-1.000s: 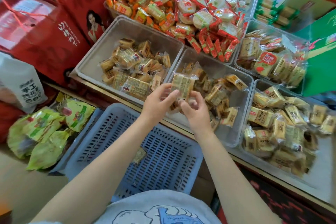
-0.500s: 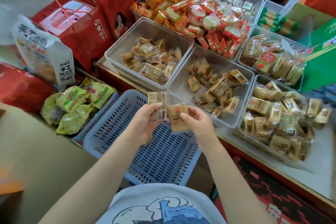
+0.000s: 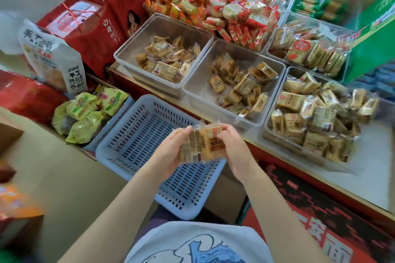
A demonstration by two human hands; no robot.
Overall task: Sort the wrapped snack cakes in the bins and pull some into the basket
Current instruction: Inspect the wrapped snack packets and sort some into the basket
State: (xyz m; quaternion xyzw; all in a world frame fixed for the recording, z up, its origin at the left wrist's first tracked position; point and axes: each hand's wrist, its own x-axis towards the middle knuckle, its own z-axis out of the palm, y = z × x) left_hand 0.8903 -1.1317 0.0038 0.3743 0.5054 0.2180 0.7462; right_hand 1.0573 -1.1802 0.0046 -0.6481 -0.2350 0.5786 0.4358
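Hands: I see both raised over the blue slatted basket [image 3: 136, 134], meeting near its far right rim.
Left hand [image 3: 171, 151]: fingers curled under and around a wrapped snack cake [image 3: 190, 145], the one showing its printed back and a barcode at the lower end; thumb lies along its left edge.
Right hand [image 3: 233, 149]: fingers bent over the top right corner of a second wrapped cake [image 3: 213, 141], front label facing me, thumb side against its right edge.
Held cakes: the two touch side by side, both tilted a little, held above the basket and not resting in it.
Basket: I can make out only its slatted floor and walls; the part under my hands is hidden.
Near left bin [image 3: 128, 57]: clear plastic, a loose pile of the same tan cakes toward its right half.
Middle bin [image 3: 196, 85]: clear, just beside the first; cakes lie scattered toward its right side, one lying apart near the left.
Right bin [image 3: 269, 121]: clear, packed much fuller with stacked cakes.
Back row: orange and red wrapped snacks [image 3: 213, 2] heaped behind the bins, and another clear bin of larger tan packets [image 3: 310, 49] to the right.
Left side: green snack bags [image 3: 85, 113] in a box beside the basket, a white printed bag [image 3: 53, 60] and red gift boxes [image 3: 85, 25] behind them.
Right edge: a green carton [image 3: 374, 38] leaning over the bins.
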